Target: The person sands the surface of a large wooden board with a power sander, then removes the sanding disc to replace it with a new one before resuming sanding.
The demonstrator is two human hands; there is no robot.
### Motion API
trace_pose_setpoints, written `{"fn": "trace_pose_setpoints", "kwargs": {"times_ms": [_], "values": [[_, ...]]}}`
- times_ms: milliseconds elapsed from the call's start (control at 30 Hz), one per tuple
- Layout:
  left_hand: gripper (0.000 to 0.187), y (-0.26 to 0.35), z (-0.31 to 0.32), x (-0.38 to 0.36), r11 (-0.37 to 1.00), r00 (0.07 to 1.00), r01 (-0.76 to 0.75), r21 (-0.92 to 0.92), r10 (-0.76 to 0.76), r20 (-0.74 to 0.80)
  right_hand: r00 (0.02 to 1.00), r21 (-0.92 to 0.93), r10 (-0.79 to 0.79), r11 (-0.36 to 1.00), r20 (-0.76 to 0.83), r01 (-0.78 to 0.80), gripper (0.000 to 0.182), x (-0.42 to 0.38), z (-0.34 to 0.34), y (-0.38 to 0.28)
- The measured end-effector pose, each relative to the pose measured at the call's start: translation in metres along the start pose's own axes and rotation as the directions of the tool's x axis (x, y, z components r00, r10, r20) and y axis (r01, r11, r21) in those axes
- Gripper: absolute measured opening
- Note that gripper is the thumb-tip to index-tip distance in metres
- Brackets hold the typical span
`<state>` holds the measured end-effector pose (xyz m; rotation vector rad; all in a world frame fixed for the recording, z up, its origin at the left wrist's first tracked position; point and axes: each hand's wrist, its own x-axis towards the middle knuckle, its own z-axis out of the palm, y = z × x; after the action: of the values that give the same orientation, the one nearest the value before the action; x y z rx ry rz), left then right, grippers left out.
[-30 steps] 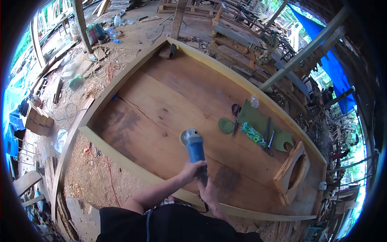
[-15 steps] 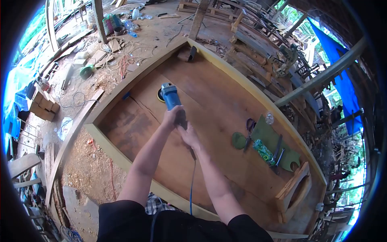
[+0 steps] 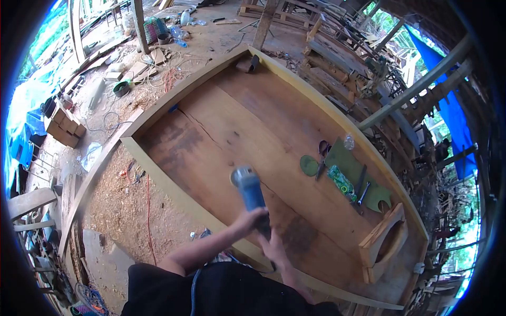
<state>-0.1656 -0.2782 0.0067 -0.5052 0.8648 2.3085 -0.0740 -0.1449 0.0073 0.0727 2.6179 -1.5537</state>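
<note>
A blue angle grinder point(image 3: 252, 193) with a round disc at its head is over the large wooden panel point(image 3: 211, 100), its head pointing away from me. My left hand point(image 3: 250, 220) is closed around the middle of its body. Behind it, my right hand point(image 3: 273, 247) grips the dark rear end, near the cord. Blurring at the grinder's head hides whether the disc touches the wood. Dark patches and a long crack mark the panel's surface.
A raised wooden rim point(image 3: 174, 181) surrounds the panel. On its right lie green abrasive sheet point(image 3: 341, 156), a round green disc point(image 3: 309, 165), scissors point(image 3: 324, 147), a green packet point(image 3: 341, 181) and a wrench point(image 3: 364, 193). A wooden bracket point(image 3: 369, 242) stands near the right corner.
Both hands have drawn the grinder back toward my body and slightly right, from the far left part of the panel to nearer its front edge. My arms are more bent.
</note>
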Motion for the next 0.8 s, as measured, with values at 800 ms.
{"fn": "trace_pose_setpoints", "kwargs": {"times_ms": [800], "values": [[0.038,0.182,-0.117,0.023,0.883,0.835,-0.466,-0.056,0.418,-0.357,0.934,-0.065,-0.038,0.996,0.357,0.065,0.049,0.181,0.132,-0.125]]}}
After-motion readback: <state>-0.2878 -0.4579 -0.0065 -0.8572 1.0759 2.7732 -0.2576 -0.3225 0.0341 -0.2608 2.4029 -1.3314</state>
